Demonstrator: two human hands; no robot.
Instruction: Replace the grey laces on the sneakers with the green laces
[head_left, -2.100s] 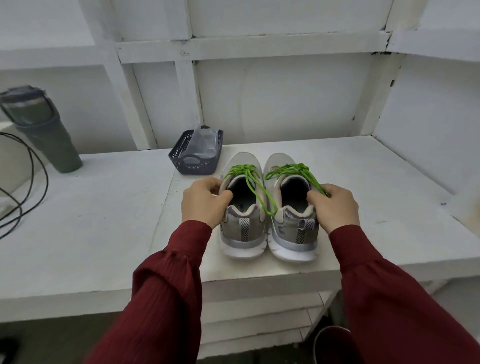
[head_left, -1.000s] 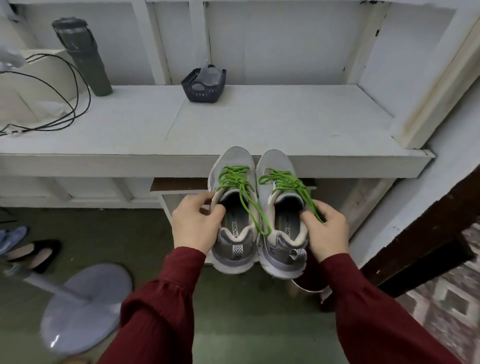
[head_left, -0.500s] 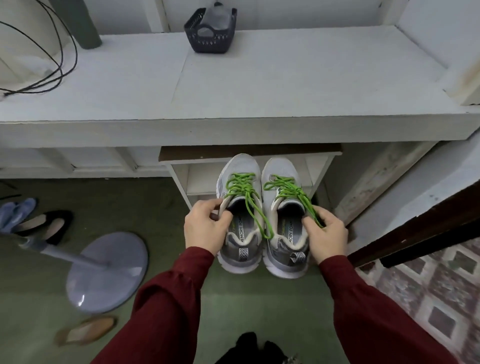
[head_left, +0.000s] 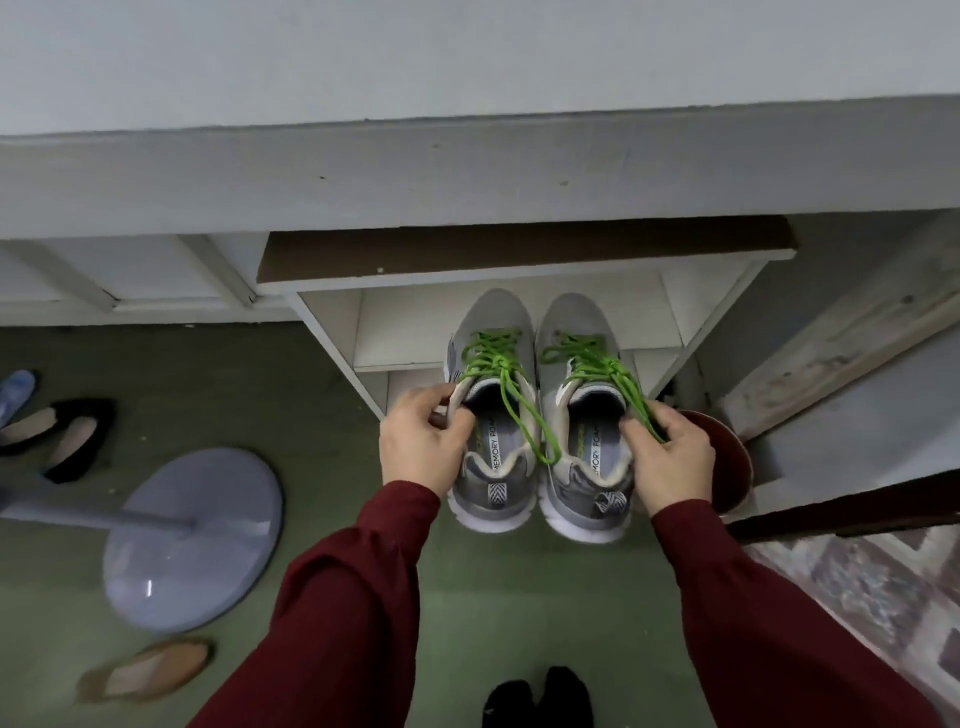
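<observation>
— Condition of the sneakers (head_left: 496, 317)?
— Both carry tied green laces (head_left: 491, 358); no grey seen. The pair sits side by side before the low shelf (head_left: 324, 322), toes toward it, heels toward the person, long axes parallel.
— Hands?
— Left hand (head_left: 415, 447) and right hand (head_left: 675, 457) each pinch an outer collar, fingers curled. Relacing looks complete; next, I judge, a level slide into the shelf.

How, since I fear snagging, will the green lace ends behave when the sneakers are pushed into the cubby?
Probably floppy: the left sneaker's lace droops in a loose loop over its collar, so it may catch. The right sneaker's lace looks pinned under the right hand. Both are thin cord, likely near weightless.
</observation>
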